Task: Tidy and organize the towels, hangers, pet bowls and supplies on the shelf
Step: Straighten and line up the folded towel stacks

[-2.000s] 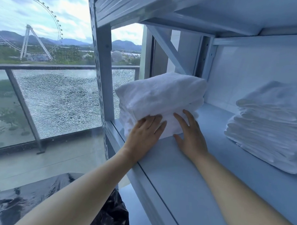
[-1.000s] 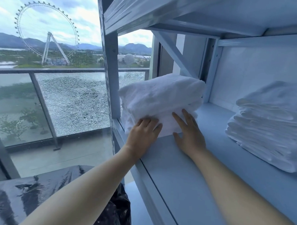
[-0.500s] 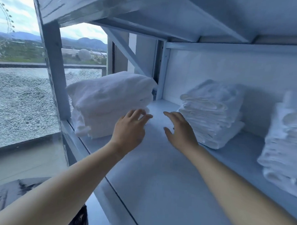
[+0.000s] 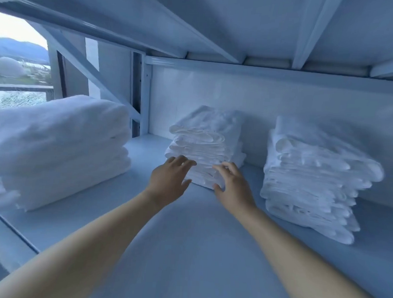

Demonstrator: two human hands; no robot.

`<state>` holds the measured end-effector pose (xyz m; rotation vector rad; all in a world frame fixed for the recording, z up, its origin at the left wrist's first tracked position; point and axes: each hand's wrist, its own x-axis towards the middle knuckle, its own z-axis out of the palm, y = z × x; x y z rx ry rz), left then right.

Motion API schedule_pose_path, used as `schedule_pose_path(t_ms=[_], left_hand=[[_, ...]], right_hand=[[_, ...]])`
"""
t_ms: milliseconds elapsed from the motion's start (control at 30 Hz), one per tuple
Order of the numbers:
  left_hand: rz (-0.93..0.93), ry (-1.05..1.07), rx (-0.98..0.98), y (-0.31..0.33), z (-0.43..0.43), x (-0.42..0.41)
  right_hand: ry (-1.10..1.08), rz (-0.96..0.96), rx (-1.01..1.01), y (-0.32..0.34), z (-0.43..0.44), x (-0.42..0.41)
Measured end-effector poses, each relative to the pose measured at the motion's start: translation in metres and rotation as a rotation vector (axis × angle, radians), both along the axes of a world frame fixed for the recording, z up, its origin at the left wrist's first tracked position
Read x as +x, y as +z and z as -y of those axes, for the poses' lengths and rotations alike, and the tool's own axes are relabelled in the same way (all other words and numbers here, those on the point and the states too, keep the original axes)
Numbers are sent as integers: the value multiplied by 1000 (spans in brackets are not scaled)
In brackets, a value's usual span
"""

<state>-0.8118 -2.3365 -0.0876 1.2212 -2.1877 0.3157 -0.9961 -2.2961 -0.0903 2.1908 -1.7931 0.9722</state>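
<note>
A pale metal shelf (image 4: pixel 186 249) held three white piles. The thick folded towels (image 4: pixel 55 151) sat squared at its left end. Both hands had left them for the middle stack (image 4: pixel 205 140), with the right stack (image 4: pixel 309 176) beyond. The left hand (image 4: pixel 167 181) and right hand (image 4: pixel 234 188) reached the middle stack's front, fingers loose and spread, grasping nothing; contact was unclear. Straightening it seemed next.

Three stacks of folded white towels stand on the shelf (image 4: pixel 186 249): left stack (image 4: pixel 55 151), middle stack (image 4: pixel 204 144), right stack (image 4: pixel 311 176).
</note>
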Motion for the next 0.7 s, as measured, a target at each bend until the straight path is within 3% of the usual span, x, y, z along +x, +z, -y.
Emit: schedule_pose_path(t_ms=[267,400,700], left_hand=[[122,-145,-117,-12,27,-17],[-12,-166,-55,-20,36,-22],[10,-203,-128,-19,48,-24]], right_hand=[[-91,35,38,-12,6,-3],[-114,-54,78,-11,14,0],[-176,-4,22,-8,27,10]])
